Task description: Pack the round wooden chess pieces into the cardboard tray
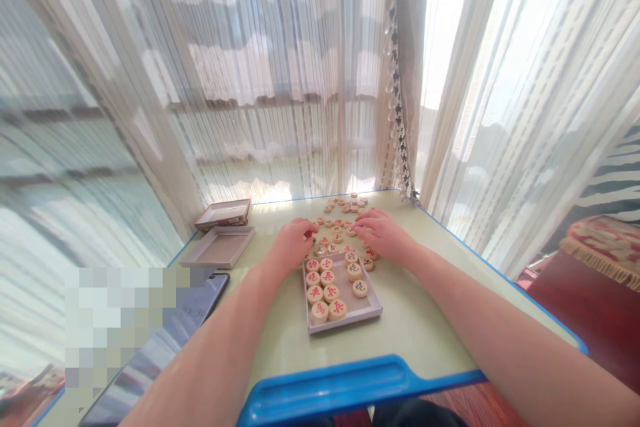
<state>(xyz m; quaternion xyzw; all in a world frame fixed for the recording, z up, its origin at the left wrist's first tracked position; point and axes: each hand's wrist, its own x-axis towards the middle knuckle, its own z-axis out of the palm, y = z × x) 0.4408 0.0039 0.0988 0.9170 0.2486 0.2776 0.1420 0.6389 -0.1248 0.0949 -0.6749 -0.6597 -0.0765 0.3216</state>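
Note:
Round wooden chess pieces (338,221) with red and dark characters lie scattered on a small pale table (425,307). A shallow grey tray (367,310) near me holds several of them in rows. My left hand (293,243) rests palm down on the loose pieces just beyond the tray's far left corner, fingers curled over them. At the tray's far right corner, my right hand (383,233) lies among the pieces with its fingers bent. What either hand grips is hidden.
An empty grey box lid (220,247) and a brown box (224,213) sit at the table's left rear. A dark phone (165,340) lies at the left front. The table has a blue rim with a handle (330,387). Sheer curtains (280,80) hang close behind.

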